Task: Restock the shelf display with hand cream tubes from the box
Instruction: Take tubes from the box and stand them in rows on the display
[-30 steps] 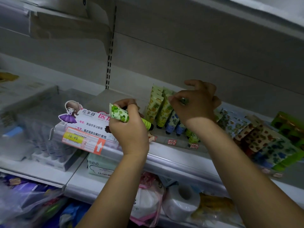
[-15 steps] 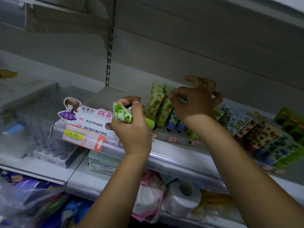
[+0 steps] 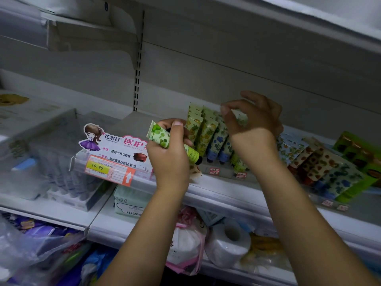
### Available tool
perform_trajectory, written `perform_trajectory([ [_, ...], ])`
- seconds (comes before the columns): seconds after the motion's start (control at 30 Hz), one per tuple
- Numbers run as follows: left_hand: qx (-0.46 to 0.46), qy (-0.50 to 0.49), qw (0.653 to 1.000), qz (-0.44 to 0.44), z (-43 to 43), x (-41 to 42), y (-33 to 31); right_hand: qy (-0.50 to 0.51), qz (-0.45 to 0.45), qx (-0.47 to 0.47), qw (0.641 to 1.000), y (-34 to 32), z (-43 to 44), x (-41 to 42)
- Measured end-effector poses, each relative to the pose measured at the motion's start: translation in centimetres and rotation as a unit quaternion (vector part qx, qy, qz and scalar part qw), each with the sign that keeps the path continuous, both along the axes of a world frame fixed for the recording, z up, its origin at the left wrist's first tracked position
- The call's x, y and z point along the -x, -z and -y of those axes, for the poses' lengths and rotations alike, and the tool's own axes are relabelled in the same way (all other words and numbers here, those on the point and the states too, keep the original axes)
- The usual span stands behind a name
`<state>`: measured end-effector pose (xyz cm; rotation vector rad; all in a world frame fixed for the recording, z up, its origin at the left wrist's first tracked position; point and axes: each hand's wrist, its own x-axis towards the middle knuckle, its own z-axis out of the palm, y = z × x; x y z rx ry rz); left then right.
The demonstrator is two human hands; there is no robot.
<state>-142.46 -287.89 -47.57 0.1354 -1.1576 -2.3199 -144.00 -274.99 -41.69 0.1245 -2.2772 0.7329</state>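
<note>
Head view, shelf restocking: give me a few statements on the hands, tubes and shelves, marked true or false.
1. The left hand grips a green leaf-patterned plastic tube with a dark cap. True.
2. That tube stands upright in the display row. False: it lies tilted in the hand, cap end lower.
3. The yellow price label reads 10.90. True.
4. The right hand rests on that label. False: it is at the tops of the standing patterned tubes.
5. A white paper roll lies on the lower shelf. True.
</note>
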Motion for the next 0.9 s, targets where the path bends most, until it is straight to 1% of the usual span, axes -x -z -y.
perform_trajectory([
  [0.03,-0.004,0.024,0.999,0.022,0.0,-0.2,-0.1,-0.012,-0.02,0.055,0.998,0.2,0.0,-1.1],
  [0.1,0.031,0.077,0.995,0.052,0.2,-0.7,-0.1,-0.038,-0.038,0.15,0.987,0.8,0.3,-3.7],
  [0.17,0.055,0.142,0.988,0.038,0.3,-1.3,0.1,-0.077,-0.012,0.201,0.976,2.0,0.5,-6.5],
  [0.3,0.056,0.258,0.965,0.001,0.1,-3.6,0.3,-0.122,0.055,0.221,0.966,5.0,0.0,-10.9],
  [0.43,0.114,0.301,0.947,0.002,-0.8,-6.3,1.2,-0.133,0.095,0.233,0.959,6.6,-1.1,-13.9],
  [0.57,0.139,0.322,0.937,-0.002,-2.4,-8.8,2.2,-0.152,0.098,0.252,0.951,8.0,-2.0,-16.5],
  [0.63,0.156,0.323,0.933,0.0,-3.6,-10.2,3.0,-0.141,0.109,0.263,0.948,9.1,-2.8,-17.7],
  [0.73,0.16,0.29,0.944,0.005,-4.7,-11.3,3.9,-0.143,0.126,0.294,0.937,10.0,-3.7,-18.7],
  [0.8,0.187,0.258,0.948,-0.002,-5.4,-11.7,4.2,-0.149,0.134,0.314,0.928,10.3,-4.3,-19.2],
  [0.9,0.197,0.241,0.95,-0.01,-5.9,-12.1,4.4,-0.165,0.149,0.334,0.916,10.7,-5.0,-19.7],
])
